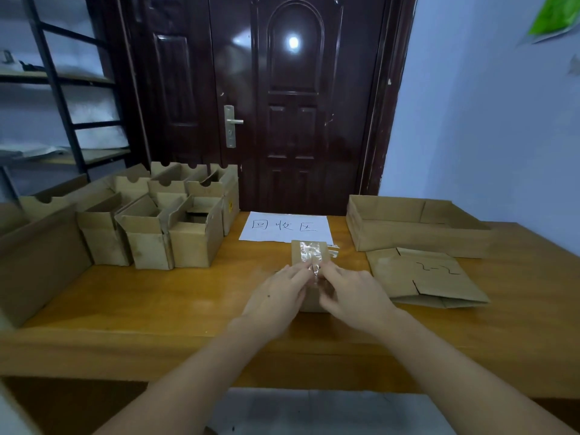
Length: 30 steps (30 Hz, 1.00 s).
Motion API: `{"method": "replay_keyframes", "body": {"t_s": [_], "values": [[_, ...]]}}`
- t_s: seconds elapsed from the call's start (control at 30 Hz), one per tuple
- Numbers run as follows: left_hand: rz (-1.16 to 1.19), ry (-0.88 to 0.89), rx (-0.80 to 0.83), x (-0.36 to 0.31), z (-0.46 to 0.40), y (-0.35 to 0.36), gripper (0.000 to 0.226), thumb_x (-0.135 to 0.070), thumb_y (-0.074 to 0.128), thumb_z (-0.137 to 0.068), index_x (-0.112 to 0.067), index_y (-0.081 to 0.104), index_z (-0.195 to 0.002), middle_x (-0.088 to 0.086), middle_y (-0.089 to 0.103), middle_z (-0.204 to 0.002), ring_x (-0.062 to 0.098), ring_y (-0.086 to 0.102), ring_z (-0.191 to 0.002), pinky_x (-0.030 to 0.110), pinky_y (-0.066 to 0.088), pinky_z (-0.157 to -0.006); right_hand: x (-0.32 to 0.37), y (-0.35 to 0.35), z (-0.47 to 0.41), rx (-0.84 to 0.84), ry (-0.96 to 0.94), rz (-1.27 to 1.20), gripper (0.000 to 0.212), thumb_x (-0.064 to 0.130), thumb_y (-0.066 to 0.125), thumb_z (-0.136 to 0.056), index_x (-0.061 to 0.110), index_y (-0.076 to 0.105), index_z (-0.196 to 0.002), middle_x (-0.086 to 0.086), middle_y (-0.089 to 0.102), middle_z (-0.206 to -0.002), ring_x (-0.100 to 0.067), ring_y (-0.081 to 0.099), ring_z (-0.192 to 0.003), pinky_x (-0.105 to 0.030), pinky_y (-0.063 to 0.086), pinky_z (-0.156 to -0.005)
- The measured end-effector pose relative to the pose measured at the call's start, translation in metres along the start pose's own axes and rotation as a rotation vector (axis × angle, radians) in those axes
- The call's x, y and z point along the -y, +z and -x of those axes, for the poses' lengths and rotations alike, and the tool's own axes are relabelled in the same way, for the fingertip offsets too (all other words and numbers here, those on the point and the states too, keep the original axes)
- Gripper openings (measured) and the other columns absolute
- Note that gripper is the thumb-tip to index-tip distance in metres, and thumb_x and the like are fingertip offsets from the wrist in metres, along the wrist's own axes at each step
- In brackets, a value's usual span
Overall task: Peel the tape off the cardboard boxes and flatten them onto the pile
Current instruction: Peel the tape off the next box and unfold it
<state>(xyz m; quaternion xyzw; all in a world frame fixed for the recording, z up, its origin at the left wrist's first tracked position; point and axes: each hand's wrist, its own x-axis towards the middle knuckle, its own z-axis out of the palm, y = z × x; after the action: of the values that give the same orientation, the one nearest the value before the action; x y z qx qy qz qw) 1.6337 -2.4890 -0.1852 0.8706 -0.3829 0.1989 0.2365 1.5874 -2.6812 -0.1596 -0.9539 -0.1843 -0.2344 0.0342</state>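
Note:
A small closed cardboard box [299,252] stands at the middle of the wooden table [157,296], with a strip of clear tape [309,255] running down its top. My left hand [276,296] and my right hand [351,293] meet at the near end of that strip, and the fingertips of both pinch the tape where it lifts off the box. Both hands cover the near half of the box. A flattened box [423,277] marked with handwriting lies to the right.
Several open small boxes [163,221] stand in a cluster at the left, beside a large box [37,255]. A white sheet with handwritten characters [285,227] lies behind the taped box. A shallow open cardboard tray [417,227] sits at the back right. A dark door [282,105] is behind.

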Motion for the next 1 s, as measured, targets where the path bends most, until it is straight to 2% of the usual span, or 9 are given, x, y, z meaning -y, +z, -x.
{"method": "replay_keyframes", "body": {"t_s": [0.17, 0.23, 0.3, 0.37, 0.43, 0.6, 0.77, 0.9, 1.0], "values": [[0.077, 0.001, 0.081, 0.005, 0.004, -0.013, 0.018, -0.017, 0.038, -0.109, -0.03, 0.048, -0.115, -0.011, 0.06, -0.132, 0.018, 0.06, -0.111, 0.042, 0.052, -0.09, -0.017, -0.019, -0.002, 0.062, -0.051, 0.044, 0.042, 0.049, 0.053, -0.089, 0.034, 0.051, -0.128, 0.017, 0.062, -0.094, -0.006, 0.057, -0.077, -0.023, 0.048, -0.061], [0.084, 0.014, 0.122, 0.012, 0.006, -0.015, 0.019, -0.02, 0.036, -0.11, -0.037, 0.042, -0.118, -0.012, 0.053, -0.148, 0.019, 0.056, -0.129, 0.041, 0.049, -0.1, -0.027, -0.028, -0.006, 0.13, -0.024, -0.023, 0.06, 0.05, 0.057, -0.086, 0.035, 0.045, -0.142, 0.019, 0.06, -0.118, -0.004, 0.054, -0.105, -0.016, 0.042, -0.077], [0.101, 0.021, 0.16, 0.015, 0.007, -0.017, 0.017, -0.025, 0.034, -0.111, -0.041, 0.04, -0.114, -0.012, 0.047, -0.155, 0.016, 0.048, -0.139, 0.041, 0.045, -0.108, -0.03, -0.034, -0.013, 0.26, -0.037, -0.064, 0.085, 0.051, 0.06, -0.081, 0.036, 0.026, -0.158, 0.014, 0.029, -0.161, -0.006, 0.026, -0.144, -0.021, 0.032, -0.105], [0.121, 0.036, 0.143, 0.013, 0.007, -0.02, 0.016, -0.028, 0.033, -0.111, -0.042, 0.038, -0.108, -0.012, 0.051, -0.152, 0.016, 0.051, -0.136, 0.04, 0.045, -0.105, -0.027, -0.036, -0.021, 0.407, -0.066, -0.024, 0.1, 0.051, 0.062, -0.078, 0.036, 0.009, -0.161, 0.013, -0.004, -0.17, -0.011, -0.003, -0.154, -0.034, 0.02, -0.118], [0.136, 0.044, 0.114, 0.011, 0.007, -0.022, 0.018, -0.026, 0.034, -0.11, -0.043, 0.039, -0.111, -0.012, 0.05, -0.153, 0.012, 0.047, -0.139, 0.032, 0.042, -0.108, -0.024, -0.035, -0.028, 0.496, -0.067, 0.003, 0.104, 0.047, 0.065, -0.079, 0.034, 0.004, -0.162, 0.012, -0.01, -0.169, -0.014, -0.012, -0.155, -0.042, 0.013, -0.123], [0.115, 0.018, -0.04, 0.016, 0.01, -0.023, 0.015, -0.02, 0.049, -0.105, -0.031, 0.056, -0.11, -0.01, 0.045, -0.155, 0.005, 0.032, -0.148, 0.026, 0.029, -0.118, -0.025, -0.027, -0.035, 0.478, -0.065, 0.025, 0.09, 0.052, 0.06, -0.082, 0.033, 0.02, -0.16, 0.011, 0.019, -0.166, -0.017, 0.007, -0.154, -0.045, 0.014, -0.126], [-0.108, -0.17, -0.145, 0.036, 0.007, -0.024, 0.017, -0.026, 0.06, -0.101, -0.028, 0.072, -0.114, -0.011, 0.057, -0.107, 0.012, 0.053, -0.097, 0.03, 0.05, -0.081, -0.02, -0.022, -0.033, 0.366, -0.011, 0.123, 0.084, 0.081, 0.048, -0.08, 0.026, 0.044, -0.143, 0.001, 0.04, -0.148, -0.022, 0.029, -0.144, -0.042, 0.025, -0.121], [0.121, -0.368, -0.085, 0.032, -0.002, -0.022, 0.023, -0.028, 0.05, -0.106, -0.033, 0.067, -0.121, -0.019, 0.064, -0.105, 0.005, 0.058, -0.1, 0.03, 0.052, -0.088, 0.002, -0.014, -0.039, 0.365, 0.113, 0.154, 0.069, 0.088, 0.049, -0.077, 0.028, 0.04, -0.109, 0.006, 0.054, -0.109, -0.018, 0.053, -0.099, -0.032, 0.046, -0.081], [0.337, -0.531, -0.114, 0.024, -0.01, -0.022, 0.025, -0.027, 0.048, -0.107, -0.029, 0.065, -0.125, -0.016, 0.065, -0.112, 0.005, 0.059, -0.104, 0.029, 0.054, -0.091, 0.013, -0.009, -0.042, 0.323, 0.165, 0.174, 0.066, 0.09, 0.045, -0.075, 0.031, 0.033, -0.103, 0.004, 0.056, -0.108, -0.018, 0.053, -0.097, -0.036, 0.05, -0.08]]}}
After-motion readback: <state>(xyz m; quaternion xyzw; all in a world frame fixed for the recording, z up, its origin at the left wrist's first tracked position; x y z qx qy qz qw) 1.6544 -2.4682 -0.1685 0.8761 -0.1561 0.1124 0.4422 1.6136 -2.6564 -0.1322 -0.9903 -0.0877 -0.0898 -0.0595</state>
